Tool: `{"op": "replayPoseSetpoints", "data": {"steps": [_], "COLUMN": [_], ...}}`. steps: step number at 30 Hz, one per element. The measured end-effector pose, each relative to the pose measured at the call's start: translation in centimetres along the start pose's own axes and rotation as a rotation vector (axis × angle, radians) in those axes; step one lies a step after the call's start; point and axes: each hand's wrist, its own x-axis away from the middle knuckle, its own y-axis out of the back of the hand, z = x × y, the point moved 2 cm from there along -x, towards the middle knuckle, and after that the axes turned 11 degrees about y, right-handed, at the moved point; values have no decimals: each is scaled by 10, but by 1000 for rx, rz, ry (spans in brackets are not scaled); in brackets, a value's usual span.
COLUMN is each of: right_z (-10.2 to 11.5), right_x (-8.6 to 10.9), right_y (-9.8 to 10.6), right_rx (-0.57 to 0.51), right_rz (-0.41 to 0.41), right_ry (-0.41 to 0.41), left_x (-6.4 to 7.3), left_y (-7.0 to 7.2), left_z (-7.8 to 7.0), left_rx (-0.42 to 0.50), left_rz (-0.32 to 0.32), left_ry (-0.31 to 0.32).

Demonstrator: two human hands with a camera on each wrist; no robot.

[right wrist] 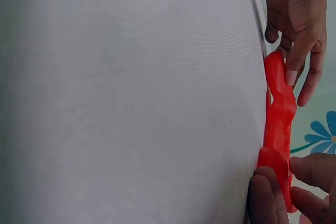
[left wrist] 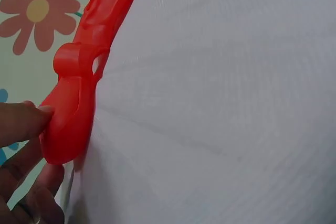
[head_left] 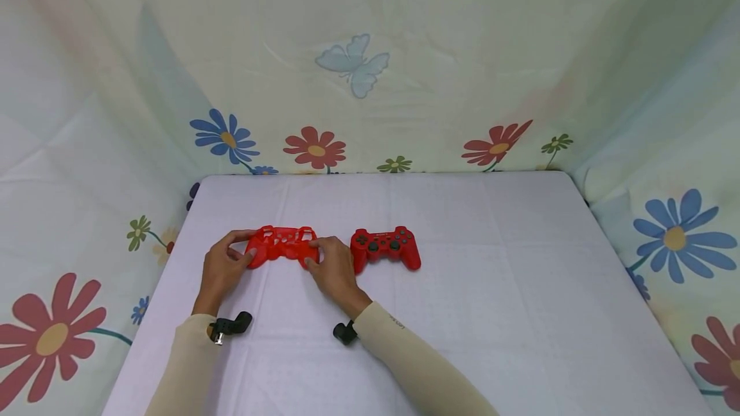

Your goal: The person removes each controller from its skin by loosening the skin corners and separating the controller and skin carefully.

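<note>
A bright red silicone controller cover (head_left: 284,248), with cut-outs for the buttons, lies at the left middle of the table. My left hand (head_left: 222,268) pinches its left grip end between thumb and fingers. At the other end, my right hand (head_left: 336,273) holds the right grip. In the left wrist view the hollow cover (left wrist: 69,116) shows from its side, thumb on the grip. From the right wrist, both hands are seen at opposite ends of the cover (right wrist: 281,109). A red game controller (head_left: 384,246) with dark thumbsticks sits just right of my right hand, its left grip close to the knuckles.
The table (head_left: 497,287) has a white cloth over it. Curtains with flowers and a butterfly (head_left: 355,66) hang behind its back edge and along both sides. A black wrist camera (head_left: 232,324) is strapped at the left cuff, another (head_left: 345,333) at the right.
</note>
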Motion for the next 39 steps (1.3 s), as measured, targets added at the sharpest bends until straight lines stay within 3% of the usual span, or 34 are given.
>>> {"op": "replayPoseSetpoints", "data": {"steps": [9,16,22,28,33,39], "right_z": [6,7,-3,-27,-54,-86], "right_x": [9,14,16,17,16,16], "right_y": [22,50,81,114,137,155], "right_rx": [-1,-63,-87,-83,-52,-12], "right_rz": [-63,-95,-112,-152,-149,-76], "right_ry": [123,256,344,386,357,274], "left_x": [17,32,41,49,53,53], "left_y": [2,-5,-21,-49,-78,-113], "left_z": [-16,-39,-66,-92,-109,-121], "left_rx": [72,123,211,266,282,277], "left_rz": [-142,-181,-130,-34,43,97], "left_ry": [-44,-152,-244,-292,-347,-368]}}
